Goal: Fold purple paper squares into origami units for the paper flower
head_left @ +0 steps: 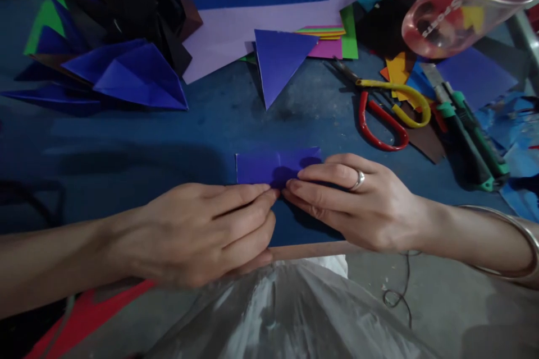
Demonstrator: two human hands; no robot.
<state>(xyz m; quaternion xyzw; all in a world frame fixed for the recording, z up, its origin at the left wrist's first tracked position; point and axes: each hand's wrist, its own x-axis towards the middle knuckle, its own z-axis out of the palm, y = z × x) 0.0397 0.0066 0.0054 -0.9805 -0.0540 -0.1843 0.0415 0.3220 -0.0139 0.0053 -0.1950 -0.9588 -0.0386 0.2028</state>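
Note:
A small folded blue paper lies flat on the dark blue table near its front edge. My left hand rests just below it, fingers pressed together with the tips touching the paper's lower edge. My right hand, with a ring on one finger and a bangle at the wrist, lies over the paper's right part, fingers together and pressing it down. The fingertips of both hands meet at the paper's lower middle.
A blue paper triangle and a pile of folded blue and black paper shapes lie behind. Lilac and blue sheets sit at the back. Red-and-yellow scissors, green utility knives and a clear plastic bottle are at right.

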